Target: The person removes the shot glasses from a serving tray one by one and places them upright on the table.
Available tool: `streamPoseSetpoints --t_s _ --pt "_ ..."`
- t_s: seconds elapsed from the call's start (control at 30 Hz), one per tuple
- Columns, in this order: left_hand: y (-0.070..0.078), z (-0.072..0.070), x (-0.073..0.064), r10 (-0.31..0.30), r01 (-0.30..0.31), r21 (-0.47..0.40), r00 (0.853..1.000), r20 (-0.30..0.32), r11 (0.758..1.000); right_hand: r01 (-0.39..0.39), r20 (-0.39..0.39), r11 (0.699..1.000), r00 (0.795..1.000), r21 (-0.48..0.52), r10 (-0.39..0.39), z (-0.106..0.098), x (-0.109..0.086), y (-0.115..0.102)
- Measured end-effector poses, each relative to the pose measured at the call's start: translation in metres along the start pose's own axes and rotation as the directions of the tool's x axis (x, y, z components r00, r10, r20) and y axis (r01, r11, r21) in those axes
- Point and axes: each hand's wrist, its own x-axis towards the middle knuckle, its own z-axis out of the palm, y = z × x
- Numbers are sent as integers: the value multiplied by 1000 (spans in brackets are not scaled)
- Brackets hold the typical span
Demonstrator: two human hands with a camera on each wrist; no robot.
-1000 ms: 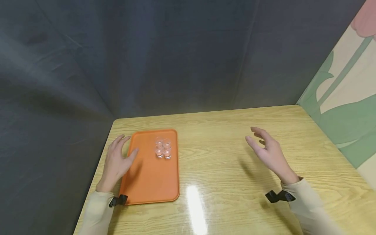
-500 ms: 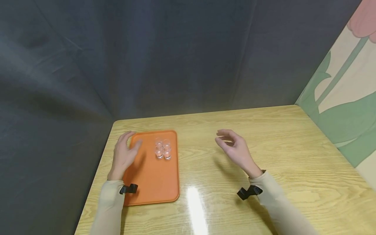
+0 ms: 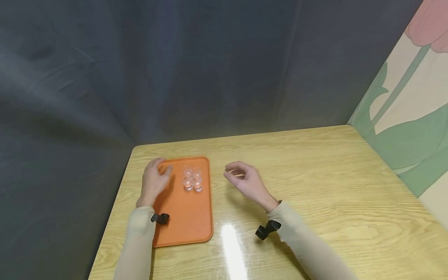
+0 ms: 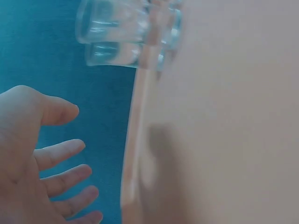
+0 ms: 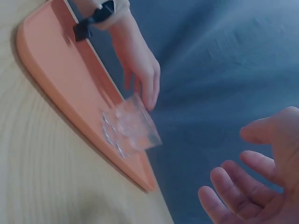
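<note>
Several small clear shot glasses [image 3: 198,185] stand in a tight cluster on an orange tray [image 3: 185,229], toward its far right part. Over the tray's left edge hovers my left hand [image 3: 154,182], fingers relaxed and apart, holding nothing. Its thumb points toward the glasses [image 4: 117,23], which show at the top of the left wrist view. My right hand [image 3: 246,181] is in the air just right of the tray, fingers loosely bent with a gap to the thumb and nothing held. In the right wrist view the glasses [image 5: 131,123] lie between both hands.
A pale wood-grain table [image 3: 297,167] carries the tray on its left side. Dark cloth [image 3: 224,70] hangs along the back and left edges. At the right, a floral-patterned panel [image 3: 409,132] borders the table.
My right hand has swept left across the table to near the tray. My left hand has shifted slightly right over the tray's edge. The glasses and tray have stayed in place.
</note>
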Motion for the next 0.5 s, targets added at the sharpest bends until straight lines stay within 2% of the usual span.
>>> streamPoseSetpoints --t_s 0.3,0.5 --pt "-7 9 3 43 -41 160 999 -10 986 5 95 1000 995 19 -7 41 8 3" --pt "-5 13 4 20 -30 158 998 62 987 12 129 999 991 33 -16 62 11 8"
